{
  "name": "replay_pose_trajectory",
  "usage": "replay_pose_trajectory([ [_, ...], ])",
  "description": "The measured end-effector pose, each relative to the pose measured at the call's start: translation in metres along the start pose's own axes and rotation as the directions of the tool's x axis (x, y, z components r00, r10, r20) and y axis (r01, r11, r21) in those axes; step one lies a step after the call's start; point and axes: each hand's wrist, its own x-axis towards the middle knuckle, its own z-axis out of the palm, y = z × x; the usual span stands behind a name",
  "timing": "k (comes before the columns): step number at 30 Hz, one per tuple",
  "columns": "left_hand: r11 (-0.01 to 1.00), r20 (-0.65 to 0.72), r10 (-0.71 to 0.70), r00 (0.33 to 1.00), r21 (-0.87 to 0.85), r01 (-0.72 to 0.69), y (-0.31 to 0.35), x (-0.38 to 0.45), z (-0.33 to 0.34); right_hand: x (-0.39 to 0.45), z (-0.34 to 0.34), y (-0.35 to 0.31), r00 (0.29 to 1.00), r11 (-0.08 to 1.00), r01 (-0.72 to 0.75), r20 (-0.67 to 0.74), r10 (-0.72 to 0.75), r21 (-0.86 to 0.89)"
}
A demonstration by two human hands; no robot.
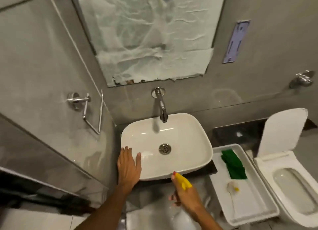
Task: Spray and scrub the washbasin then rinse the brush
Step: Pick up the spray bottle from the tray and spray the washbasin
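Observation:
A white washbasin (189, 143) sits on a dark counter, with a metal drain (164, 149) in its middle and a chrome tap (162, 107) on the wall above it. My left hand (128, 166) lies flat and open on the basin's near left rim. My right hand (185, 195) grips a spray bottle with a yellow nozzle (184, 180), held just below the basin's front edge and pointing at it. The bottle's clear body (179, 217) is mostly hidden under my hand. A green scrub pad (234, 166) lies on a white tray (244, 210) to the right.
A toilet (292, 186) with its lid up stands at the far right, next to the tray. A small white and yellow item (232, 187) lies on the tray. A chrome towel holder (86, 106) sticks out from the left wall. A paper-covered mirror (151, 37) hangs above the tap.

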Motion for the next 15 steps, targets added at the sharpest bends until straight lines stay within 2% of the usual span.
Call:
replay_pose_trajectory([
  [6,1.0,0.082,-0.02,0.996,-0.006,0.021,-0.003,-0.005,-0.002,0.003,0.013,-0.014,1.0,1.0,0.017,0.014,-0.017,-0.017],
  [12,1.0,0.094,-0.006,0.996,0.002,0.006,-0.003,0.001,0.005,0.008,0.001,-0.02,0.999,1.0,0.019,-0.049,-0.018,0.015],
  [15,0.999,0.084,0.014,0.996,0.043,-0.017,-0.004,0.006,0.012,0.008,-0.013,-0.021,0.99,0.999,0.044,-0.138,-0.041,0.021],
])
